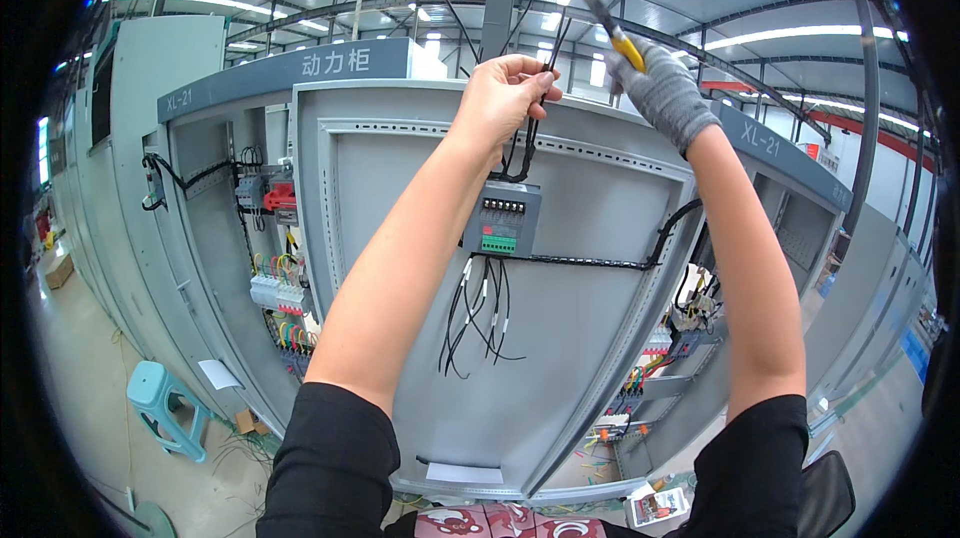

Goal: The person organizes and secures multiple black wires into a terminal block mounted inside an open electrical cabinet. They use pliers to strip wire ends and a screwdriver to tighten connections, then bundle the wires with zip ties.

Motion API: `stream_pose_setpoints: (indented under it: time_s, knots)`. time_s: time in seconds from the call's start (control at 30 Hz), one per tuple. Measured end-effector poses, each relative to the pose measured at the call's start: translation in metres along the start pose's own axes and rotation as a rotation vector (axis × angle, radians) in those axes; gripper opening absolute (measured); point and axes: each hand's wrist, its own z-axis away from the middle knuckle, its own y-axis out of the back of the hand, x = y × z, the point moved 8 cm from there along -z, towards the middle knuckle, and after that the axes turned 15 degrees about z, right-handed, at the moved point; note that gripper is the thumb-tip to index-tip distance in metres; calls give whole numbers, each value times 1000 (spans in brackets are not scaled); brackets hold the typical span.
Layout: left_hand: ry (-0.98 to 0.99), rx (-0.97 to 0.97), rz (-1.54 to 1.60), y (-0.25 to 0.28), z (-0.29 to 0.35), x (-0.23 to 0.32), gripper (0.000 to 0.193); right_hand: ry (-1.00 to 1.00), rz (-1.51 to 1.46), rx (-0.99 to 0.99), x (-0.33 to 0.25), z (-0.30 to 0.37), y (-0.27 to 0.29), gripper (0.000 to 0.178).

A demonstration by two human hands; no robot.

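Observation:
My bare left hand is raised near the top of a grey cabinet door, thumb and fingers pinched on a bundle of thin black wires. Loose wire ends stick up above the fingers. To its right, my right hand, in a grey glove, is closed around a yellow-and-black hand tool. The tool's dark tip points up and left, blurred, so its exact kind is unclear. Below my left hand, a grey module with a green terminal block sits on the door; the held wires run down toward it.
More black wires dangle beneath the module. A black-wrapped harness runs right along the door. Open cabinets with breakers flank it. On the floor at left stands a light-blue stool. A white box lies at lower right.

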Motion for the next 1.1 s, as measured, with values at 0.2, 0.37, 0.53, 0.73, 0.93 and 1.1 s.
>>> stream_pose_setpoints:
  time_s: [0.2,0.37,0.53,0.73,0.93,1.1]
  knots:
    - [-24,-11,19,1,-5,-4,18,184,614,-50,-5,23,5,26]
    - [5,-17,58,0,-3,-6,19,107,583,-197,-6,28,8,22]
    - [-7,-9,58,3,-2,-4,20,160,601,-241,-11,26,2,19]
    - [-13,-3,54,2,-3,-3,21,188,591,-210,-8,26,-4,23]
    - [-4,6,44,4,-4,-5,21,173,546,-235,-5,28,-8,27]
    - [-15,-8,47,2,-4,-5,20,161,518,-253,-4,28,-7,29]
